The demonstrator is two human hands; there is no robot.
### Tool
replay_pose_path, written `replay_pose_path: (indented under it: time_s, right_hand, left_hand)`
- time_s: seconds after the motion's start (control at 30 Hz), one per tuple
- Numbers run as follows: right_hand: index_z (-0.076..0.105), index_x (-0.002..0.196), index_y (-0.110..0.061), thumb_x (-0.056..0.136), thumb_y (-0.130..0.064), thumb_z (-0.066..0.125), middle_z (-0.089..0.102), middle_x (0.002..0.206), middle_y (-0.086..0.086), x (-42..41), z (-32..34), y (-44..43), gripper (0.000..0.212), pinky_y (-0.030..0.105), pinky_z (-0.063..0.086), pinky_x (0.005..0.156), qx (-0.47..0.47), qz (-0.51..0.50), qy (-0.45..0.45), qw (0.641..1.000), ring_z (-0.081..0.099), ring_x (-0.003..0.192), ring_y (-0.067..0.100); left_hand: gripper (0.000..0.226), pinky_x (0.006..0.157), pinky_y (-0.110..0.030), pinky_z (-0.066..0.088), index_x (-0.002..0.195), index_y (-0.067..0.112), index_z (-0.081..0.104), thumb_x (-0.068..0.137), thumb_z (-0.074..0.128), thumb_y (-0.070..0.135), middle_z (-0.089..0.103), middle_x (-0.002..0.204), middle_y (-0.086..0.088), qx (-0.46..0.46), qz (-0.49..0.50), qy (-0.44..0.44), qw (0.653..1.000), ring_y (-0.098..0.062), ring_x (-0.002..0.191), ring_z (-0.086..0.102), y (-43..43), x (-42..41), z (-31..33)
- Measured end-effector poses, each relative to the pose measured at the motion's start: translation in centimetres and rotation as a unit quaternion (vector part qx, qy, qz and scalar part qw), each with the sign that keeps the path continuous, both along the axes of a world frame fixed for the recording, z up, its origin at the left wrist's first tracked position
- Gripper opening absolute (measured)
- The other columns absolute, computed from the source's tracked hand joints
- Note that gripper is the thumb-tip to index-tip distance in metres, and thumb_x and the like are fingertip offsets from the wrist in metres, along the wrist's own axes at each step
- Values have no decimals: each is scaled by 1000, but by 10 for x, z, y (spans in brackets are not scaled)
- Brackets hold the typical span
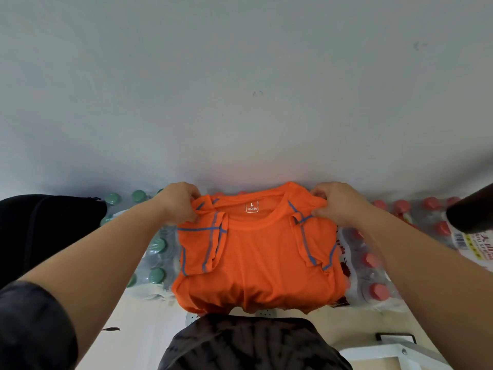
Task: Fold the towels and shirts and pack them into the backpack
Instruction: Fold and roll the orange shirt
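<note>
1. Bottom centre: the person's dark patterned garment point(253, 343) fills the nearest ground. A dark sleeve point(32, 329) covers the left arm at lower left.
2. Both bare forearms rise diagonally from the lower corners, almost straight, and converge on the shirt's far corners.
3. Centre: the orange shirt point(261, 257) lies front-up across shrink-wrapped bottle packs, which serve as a work surface. Both short sleeves are turned inward over the chest, which narrows the garment, and the hem droops over the packs' near edge. The side folds appear complete and the lengthwise fold not yet made.
4. Above centre: the left hand point(180, 202), fingers curled, pinches the shoulder corner left of the size label point(251, 206). The right hand point(337, 204) pinches the opposite corner likewise. This matched grip suits carrying the collar edge toward the hem.
5. Green-capped bottles point(157, 275) flank the shirt at left and red-capped bottles point(378, 291) at right.
6. Left edge: a black fabric mass point(45, 231) rests beside the green caps. It may be the backpack, but this cannot be confirmed.
7. Upper frame: a pale wall point(240, 89).
</note>
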State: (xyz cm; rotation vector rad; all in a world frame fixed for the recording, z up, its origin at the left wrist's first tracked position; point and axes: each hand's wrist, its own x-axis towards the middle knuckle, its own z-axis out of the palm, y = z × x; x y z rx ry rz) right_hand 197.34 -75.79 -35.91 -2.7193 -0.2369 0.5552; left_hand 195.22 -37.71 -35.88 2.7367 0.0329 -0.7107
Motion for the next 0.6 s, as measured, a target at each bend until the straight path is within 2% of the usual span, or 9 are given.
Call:
replay_pose_path:
  time_s: [0.03, 0.13, 0.23, 0.33, 0.37, 0.43, 0.5, 0.6]
  right_hand:
    - [73, 103, -23, 74, -24, 81, 69, 97, -7, 1, 2, -1, 31, 36, 54, 83, -12, 16, 15, 1000, 65, 92, 17]
    - [72, 79, -26, 75, -25, 78, 68, 75, -8, 4, 7, -3, 8, 29, 50, 65, -58, 44, 40, 997, 64, 74, 15]
    - [65, 70, -24, 78, -22, 76, 66, 74, -3, 9, 15, -2, 13, 30, 47, 62, -53, 13, -3, 998, 63, 74, 21]
    - [65, 78, -13, 84, -22, 69, 68, 84, 12, 14, 29, 2, 11, 37, 46, 67, -28, -30, -176, 984, 64, 83, 36]
    - [65, 83, -12, 86, -22, 67, 69, 86, 14, 12, 34, 4, 11, 39, 45, 67, -17, -54, -244, 968, 64, 83, 39]
    - [65, 91, -13, 88, -20, 66, 69, 87, 15, 4, 43, 8, 8, 40, 46, 66, 15, -82, -346, 934, 64, 81, 40]
    - [64, 93, -12, 87, -15, 64, 68, 90, 12, -11, 37, 7, 8, 39, 47, 67, 46, -48, -373, 926, 64, 81, 37]
    - [65, 95, -12, 79, -15, 61, 68, 95, 7, -39, 8, -7, 17, 38, 52, 69, 57, 30, -327, 943, 65, 82, 32]
  left_hand:
    - [25, 65, -29, 50, 89, 21, 66, 69, 80, 18, 65, 84, 2, 14, -2, 8, 1000, -21, 80, 62, 0, 0, 1]
    - [17, 55, -27, 40, 74, 9, 65, 71, 78, 19, 58, 65, -3, 27, 3, 6, 1000, -22, 66, 55, 0, -1, 3]
    - [17, 59, -30, 39, 68, 11, 59, 78, 71, 19, 61, 70, -8, 46, 2, -81, 996, -30, 74, 59, -3, 0, 13]
    - [6, 67, -35, 46, 82, 13, 70, 78, 67, 16, 71, 91, -16, 39, 37, -241, 969, -40, 89, 64, -6, 8, 29]
    - [13, 69, -39, 49, 88, 13, 73, 77, 65, 16, 71, 93, -17, 34, 48, -300, 952, -42, 90, 64, -6, 9, 35]
    - [18, 65, -43, 49, 83, 10, 72, 71, 60, 16, 69, 84, -19, 39, 30, -413, 909, -43, 80, 63, -6, 8, 43]
    - [11, 59, -41, 44, 71, 8, 64, 65, 59, 16, 62, 71, -16, 61, -22, -478, 876, -40, 68, 59, -4, -1, 41]
    - [6, 60, -40, 39, 68, 10, 59, 64, 60, 15, 57, 67, -11, 61, -110, -470, 874, -35, 64, 55, 1, -31, 13]
